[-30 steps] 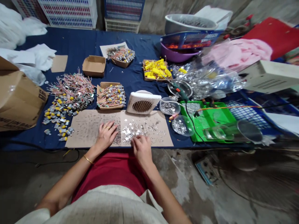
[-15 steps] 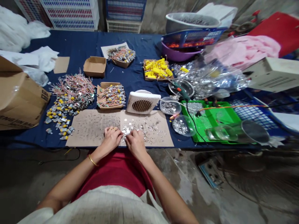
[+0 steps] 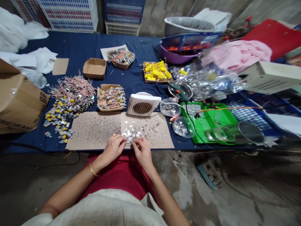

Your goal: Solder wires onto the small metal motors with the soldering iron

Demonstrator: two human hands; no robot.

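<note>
My left hand (image 3: 114, 147) rests at the front of the cardboard sheet (image 3: 94, 131), fingers curled together beside a spread of small shiny metal pieces (image 3: 129, 131). Across a narrow gap, my right hand (image 3: 143, 151) has its thumb and fingers drawn together at the same pieces. Whatever lies between the fingertips of either hand is too small to make out. Behind the pieces stands a white fan-like unit with a round grille (image 3: 142, 109). Clear plastic bowls of metal bits (image 3: 169, 109) sit to its right.
Small motors (image 3: 57, 121) with wired parts (image 3: 72, 89) are heaped at the left, near a large carton (image 3: 21, 97). A box of wired motors (image 3: 113, 98) and a box of yellow parts (image 3: 157, 71) stand behind. On the right are a green tray (image 3: 217, 117) and a soldering iron (image 3: 181, 93).
Both hands have drawn back slightly toward my body and sit a little farther apart. More of the shiny pieces show in front of them. The view has shifted slightly.
</note>
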